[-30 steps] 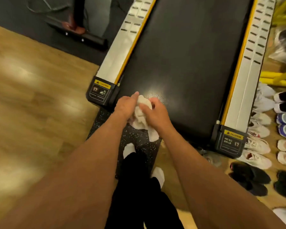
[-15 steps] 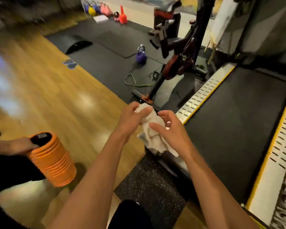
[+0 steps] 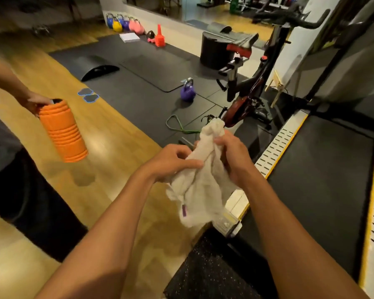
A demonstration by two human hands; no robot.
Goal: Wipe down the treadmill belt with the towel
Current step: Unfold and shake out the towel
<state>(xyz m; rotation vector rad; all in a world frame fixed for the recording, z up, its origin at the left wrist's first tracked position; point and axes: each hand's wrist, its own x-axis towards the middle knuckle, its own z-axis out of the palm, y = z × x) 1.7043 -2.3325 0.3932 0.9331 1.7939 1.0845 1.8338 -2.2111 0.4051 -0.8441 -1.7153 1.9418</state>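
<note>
A crumpled white towel (image 3: 200, 186) with a small purple tag hangs in the air between my hands, off the treadmill. My left hand (image 3: 171, 161) grips its left side and my right hand (image 3: 233, 154) is closed around its upper part, with a bunch of cloth sticking up above the fingers. The black treadmill belt (image 3: 317, 180) lies to the right, bordered by white slotted side rails (image 3: 274, 147) with yellow strips. The towel hangs over the belt's near left corner without touching it.
Another person's hand holds an orange foam roller (image 3: 62, 130) at the left over the wooden floor. A purple kettlebell (image 3: 187, 93), a green band (image 3: 177, 126) and an exercise bike (image 3: 253, 83) stand on black mats ahead. A speckled mat (image 3: 207, 275) lies below.
My hands have lifted the towel off the belt and up in front of me. My view has swung up and left, so the room and the person with the foam roller appear.
</note>
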